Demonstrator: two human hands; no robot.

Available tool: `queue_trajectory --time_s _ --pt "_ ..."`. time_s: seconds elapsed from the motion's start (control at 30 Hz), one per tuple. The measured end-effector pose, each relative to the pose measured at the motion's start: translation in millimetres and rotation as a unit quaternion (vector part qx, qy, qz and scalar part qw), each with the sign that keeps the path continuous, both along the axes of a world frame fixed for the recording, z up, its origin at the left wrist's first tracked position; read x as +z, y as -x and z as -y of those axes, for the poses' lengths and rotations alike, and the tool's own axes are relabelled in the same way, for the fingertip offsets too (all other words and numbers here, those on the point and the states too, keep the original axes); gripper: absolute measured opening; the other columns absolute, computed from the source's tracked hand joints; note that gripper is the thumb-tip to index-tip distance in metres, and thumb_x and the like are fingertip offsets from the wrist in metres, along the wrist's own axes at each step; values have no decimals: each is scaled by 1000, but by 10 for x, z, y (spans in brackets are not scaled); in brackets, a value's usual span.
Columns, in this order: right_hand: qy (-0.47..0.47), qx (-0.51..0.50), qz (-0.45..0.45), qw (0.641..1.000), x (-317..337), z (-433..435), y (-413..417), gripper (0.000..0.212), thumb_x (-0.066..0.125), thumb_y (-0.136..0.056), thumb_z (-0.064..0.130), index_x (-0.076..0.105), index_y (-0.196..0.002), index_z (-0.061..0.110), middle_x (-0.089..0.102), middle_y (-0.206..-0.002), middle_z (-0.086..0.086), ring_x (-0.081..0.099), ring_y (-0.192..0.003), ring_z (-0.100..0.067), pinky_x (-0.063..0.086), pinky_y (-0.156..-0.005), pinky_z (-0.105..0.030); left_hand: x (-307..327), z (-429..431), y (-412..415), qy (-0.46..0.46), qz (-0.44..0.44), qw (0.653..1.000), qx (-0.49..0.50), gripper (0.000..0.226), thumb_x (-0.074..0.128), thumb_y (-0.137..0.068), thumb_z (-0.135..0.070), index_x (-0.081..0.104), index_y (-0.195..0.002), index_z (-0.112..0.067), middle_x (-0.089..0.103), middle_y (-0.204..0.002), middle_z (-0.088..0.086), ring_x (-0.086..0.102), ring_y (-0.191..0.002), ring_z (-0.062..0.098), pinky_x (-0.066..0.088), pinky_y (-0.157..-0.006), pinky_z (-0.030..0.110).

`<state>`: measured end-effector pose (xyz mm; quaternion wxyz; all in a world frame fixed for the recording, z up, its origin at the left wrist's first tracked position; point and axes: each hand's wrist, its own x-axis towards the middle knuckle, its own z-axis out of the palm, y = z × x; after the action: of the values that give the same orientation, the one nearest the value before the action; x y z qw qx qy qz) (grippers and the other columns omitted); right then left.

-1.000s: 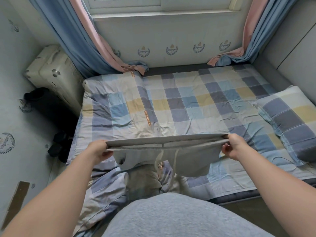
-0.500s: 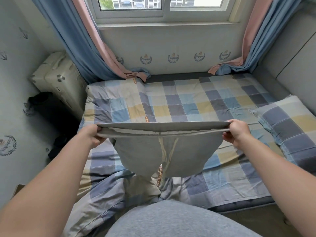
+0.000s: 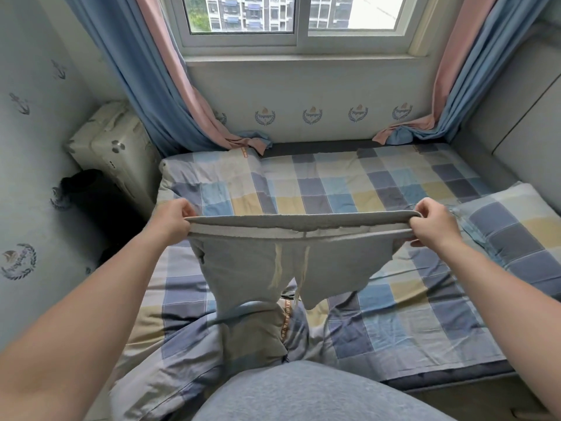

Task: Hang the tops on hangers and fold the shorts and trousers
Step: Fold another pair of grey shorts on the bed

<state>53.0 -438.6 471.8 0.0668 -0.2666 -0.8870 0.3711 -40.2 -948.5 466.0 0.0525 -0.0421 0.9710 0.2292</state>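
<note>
Grey shorts | waistband horizontal, legs down | left hand, right hand gripping

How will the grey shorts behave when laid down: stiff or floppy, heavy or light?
Probably floppy: the grey shorts hang limp below the waistband, stretched between the left hand and right hand. Likely light: two pinch grips carry them.

A home bedroom: checked bed, pillow, curtained window.

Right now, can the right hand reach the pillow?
Probably yes: the pillow lies just beside the right hand, nothing between, though that hand grips the shorts by the waistband.
</note>
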Motion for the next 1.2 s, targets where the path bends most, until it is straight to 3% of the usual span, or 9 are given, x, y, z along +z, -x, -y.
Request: queue_trajectory --time_s 0.1,0.2,0.37,0.5,0.7,0.8,0.9,1.03,1.2 --pt "-7 -48 17 999 -44 -130 -61 15 45 -84 0 48 -79 14 68 -80 -15 72 -53 -24 59 -46 -40 11 194 -53 60 13 996 64 18 62 -84 -6 67 -82 -23 68 -91 3 63 -91 30 54 -80 40" --pt "34 -72 24 996 -53 -147 -53 17 43 -89 -3 48 -84 13 66 -86 -18 72 -51 -27 57 -45 -38 3 231 -26 -106 41 987 115 20 58 -89 5 66 -83 -13 68 -85 13 69 -65 29 56 -54 31" --pt "173 -120 12 977 32 -44 -26 24 37 -95 -4 53 -91 13 63 -93 -17 72 -56 -33 55 -43 -34 23 239 44 -434 131 858 242 35 38 -97 8 63 -86 -14 59 -73 13 59 -50 16 44 -36 15" --pt "356 -197 -42 913 138 127 60 23 39 -98 0 58 -89 12 57 -85 -13 58 -66 -24 52 -42 -29 61 225 100 -536 208 763 295 32 28 -95 4 55 -85 -10 50 -51 6 43 -43 5 37 -33 13" --pt "561 -152 -38 813 354 169 56 21 49 -102 7 58 -83 2 58 -54 -9 64 -49 -15 61 -55 -28 200 122 102 -625 190 701 286 16 37 -88 -3 43 -76 -13 32 -60 2 35 -44 11 49 -45 18" --pt "598 -98 -70 792 445 227 56 14 51 -98 -1 62 -89 2 70 -72 -12 73 -65 -18 62 -75 -34 307 -39 102 -672 151 681 248 7 49 -91 -4 55 -90 -6 48 -70 4 54 -53 12 57 -71 22" --pt "597 -19 -99 796 510 273 66 21 46 -97 -8 64 -96 4 73 -87 -10 73 -84 -18 57 -90 -34 375 -236 97 -661 93 726 166 33 44 -90 12 60 -114 -3 59 -92 5 64 -87 16 52 -85 22" --pt "543 24 -161 824 576 295 82 25 46 -93 -16 64 -97 1 72 -89 -12 73 -84 -18 59 -89 -33 367 -403 106 -409 -106 899 113 28 65 -89 4 72 -115 -5 73 -101 7 69 -100 23 55 -96 36" --pt "226 -28 -174 958 610 236 143 13 63 -97 9 64 -85 14 61 -78 -3 57 -63 -11 54 -62 -26 463 -432 131 -250 -219 940 79 22 61 -97 -29 72 -101 -10 71 -89 3 67 -94 30 54 -85 40"
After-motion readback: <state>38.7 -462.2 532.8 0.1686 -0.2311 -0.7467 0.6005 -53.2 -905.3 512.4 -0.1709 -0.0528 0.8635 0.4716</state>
